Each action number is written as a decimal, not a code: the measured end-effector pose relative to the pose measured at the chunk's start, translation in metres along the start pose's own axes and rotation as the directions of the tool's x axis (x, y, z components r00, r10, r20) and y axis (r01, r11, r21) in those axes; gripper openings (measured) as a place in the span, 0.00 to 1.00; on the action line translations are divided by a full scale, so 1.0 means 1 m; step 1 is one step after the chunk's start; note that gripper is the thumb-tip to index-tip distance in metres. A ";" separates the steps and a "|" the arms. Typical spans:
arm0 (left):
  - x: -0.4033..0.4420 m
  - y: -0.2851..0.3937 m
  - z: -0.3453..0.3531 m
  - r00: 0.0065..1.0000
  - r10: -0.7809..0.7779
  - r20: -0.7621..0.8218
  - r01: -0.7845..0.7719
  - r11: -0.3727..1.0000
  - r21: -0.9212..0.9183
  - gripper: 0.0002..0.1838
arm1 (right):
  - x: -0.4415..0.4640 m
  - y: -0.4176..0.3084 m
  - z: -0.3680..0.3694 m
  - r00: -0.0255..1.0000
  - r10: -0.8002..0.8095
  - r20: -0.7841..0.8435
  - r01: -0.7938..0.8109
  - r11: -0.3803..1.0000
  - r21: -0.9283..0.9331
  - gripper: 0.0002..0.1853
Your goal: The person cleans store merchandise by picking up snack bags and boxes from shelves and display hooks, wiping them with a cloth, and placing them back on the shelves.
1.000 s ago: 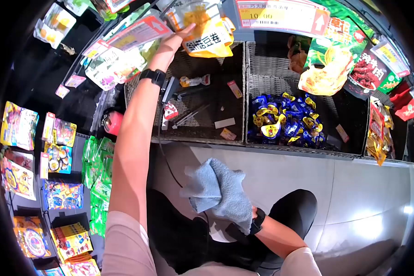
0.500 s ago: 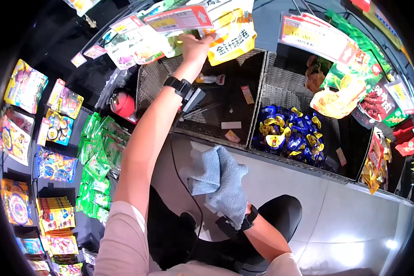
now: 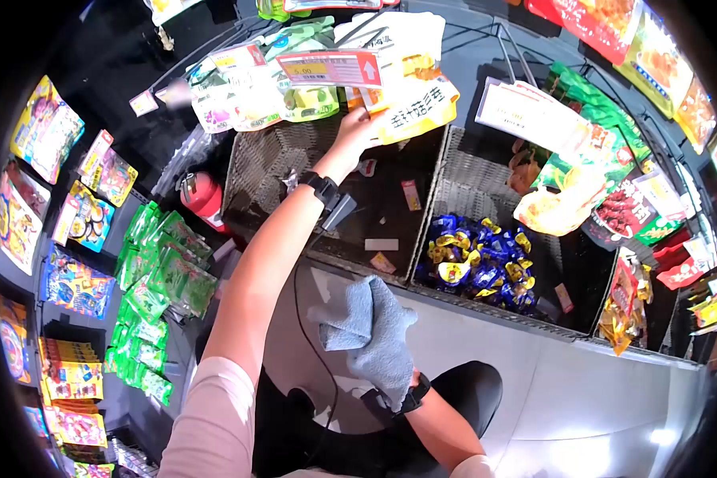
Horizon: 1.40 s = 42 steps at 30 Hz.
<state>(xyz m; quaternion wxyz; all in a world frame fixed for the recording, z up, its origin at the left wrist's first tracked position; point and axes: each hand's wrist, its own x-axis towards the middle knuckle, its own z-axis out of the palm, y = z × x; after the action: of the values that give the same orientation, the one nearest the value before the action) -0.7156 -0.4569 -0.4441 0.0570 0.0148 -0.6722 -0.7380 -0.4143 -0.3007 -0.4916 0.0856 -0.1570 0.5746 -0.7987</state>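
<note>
The left hand (image 3: pixel 355 132) was half closed on the edge of the yellow bag (image 3: pixel 420 111), above the basket (image 3: pixel 251 171), maybe to tip it. The cloth (image 3: pixel 370 334), in front of the basket, hid the right hand's (image 3: pixel 416 378) fingers, so I can't tell its grip.

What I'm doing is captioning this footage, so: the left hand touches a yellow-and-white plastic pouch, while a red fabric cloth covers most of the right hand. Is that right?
The cloth is grey-blue, not red, as the head view shows. The left hand does touch the pouch, and the cloth covers most of the right hand.
</note>
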 end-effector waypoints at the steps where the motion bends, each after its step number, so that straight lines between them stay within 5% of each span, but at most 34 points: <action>1: -0.001 0.002 0.005 1.000 0.018 -0.002 -0.018 1.000 0.021 0.18 | 0.000 -0.002 -0.003 0.997 -0.078 -0.011 0.076 0.985 -0.158 0.16; 3: -0.001 0.005 0.009 0.999 -0.018 0.031 0.015 0.996 0.090 0.21 | -0.002 -0.004 -0.010 0.999 -0.002 0.054 0.017 0.957 -0.289 0.41; 4: 0.001 0.001 0.013 0.991 0.057 0.123 -0.059 0.998 0.013 0.23 | -0.003 -0.003 -0.009 0.998 0.005 0.055 0.011 0.957 -0.291 0.41; 6: 0.002 -0.011 0.016 0.961 0.126 0.245 -0.099 0.988 -0.123 0.26 | -0.001 0.002 -0.002 0.978 0.207 -0.008 -0.204 0.967 0.155 0.32; 8: -0.009 -0.008 0.023 0.959 0.157 0.237 -0.114 0.976 -0.186 0.26 | 0.002 0.005 0.004 0.913 0.407 0.018 -0.344 0.747 0.568 0.23; 10: -0.020 0.000 0.028 0.944 0.199 0.263 -0.129 0.957 -0.260 0.26 | 0.000 0.006 0.005 0.870 0.489 0.065 -0.378 0.574 0.727 0.19; 11: -0.026 0.004 0.028 0.944 0.204 0.258 -0.134 0.955 -0.264 0.26 | -0.004 0.008 0.005 0.945 0.327 -0.018 -0.289 0.860 0.421 0.19; 12: -0.033 0.007 0.029 0.957 0.174 0.231 -0.107 0.955 -0.276 0.25 | -0.006 0.009 0.005 0.991 0.133 -0.028 -0.131 0.990 0.046 0.20; 13: -0.042 0.012 0.030 0.968 0.141 0.207 -0.078 0.955 -0.287 0.25 | -0.003 0.003 0.004 0.991 0.130 -0.026 -0.129 0.991 0.044 0.20; 15: -0.063 0.029 0.026 0.979 0.053 0.195 0.008 0.955 -0.297 0.23 | 0.001 -0.015 0.003 0.990 -0.142 -0.002 0.131 0.919 -0.372 0.23; 16: -0.070 0.033 0.019 0.965 0.113 0.237 -0.038 0.954 -0.299 0.23 | 0.001 -0.003 0.001 0.990 -0.140 0.001 0.130 0.920 -0.370 0.23; 18: -0.094 0.052 0.007 0.952 0.131 0.276 -0.056 0.963 -0.263 0.24 | 0.002 0.028 -0.004 0.983 0.141 -0.119 -0.128 0.986 0.111 0.29; 19: -0.106 0.063 0.003 0.950 0.090 0.299 0.008 0.951 -0.310 0.24 | 0.003 0.026 -0.005 0.983 0.142 -0.119 -0.129 0.985 0.110 0.29; 21: -0.124 0.078 -0.008 0.936 0.096 0.339 -0.005 0.965 -0.262 0.24 | 0.008 0.016 -0.011 0.995 -0.101 -0.018 0.090 0.946 -0.312 0.32; 25: -0.157 0.101 -0.021 0.938 0.032 0.344 0.048 0.974 -0.222 0.25 | 0.019 -0.013 -0.001 0.999 -0.005 -0.034 0.001 0.993 -0.120 0.25; 27: -0.171 0.101 -0.026 0.946 0.014 0.324 0.052 0.980 -0.194 0.26 | 0.025 -0.025 -0.001 0.999 -0.037 -0.040 0.030 0.983 -0.179 0.22; 28: -0.178 0.104 -0.028 0.947 0.003 0.322 0.071 0.973 -0.218 0.26 | 0.029 -0.024 -0.009 0.995 -0.097 -0.026 0.082 0.933 -0.350 0.24; 33: -0.229 0.105 -0.024 0.961 -0.066 0.269 0.136 0.959 -0.248 0.29 | 0.040 -0.027 -0.027 0.948 -0.282 -0.151 0.182 0.863 -0.471 0.26; 37: -0.249 0.100 -0.034 0.965 -0.068 0.253 0.153 0.931 -0.332 0.27 | 0.042 -0.034 -0.049 0.945 -0.284 -0.159 0.139 0.793 -0.594 0.29; 41: -0.244 0.100 -0.035 0.985 -0.050 0.167 0.102 0.941 -0.322 0.20 | 0.046 -0.040 -0.060 0.884 -0.448 -0.132 0.179 0.585 -0.791 0.29; 42: -0.240 0.101 -0.035 0.988 -0.007 0.155 0.043 0.972 -0.232 0.20 | 0.049 -0.040 -0.059 0.902 -0.397 -0.170 0.167 0.683 -0.711 0.30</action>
<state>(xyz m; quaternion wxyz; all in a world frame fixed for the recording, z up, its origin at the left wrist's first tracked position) -0.4673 -0.4762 -0.3603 -0.0028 -0.0404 -0.5823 -0.8120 -0.4794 -0.2508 -0.4635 -0.1947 -0.1375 0.8007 -0.5496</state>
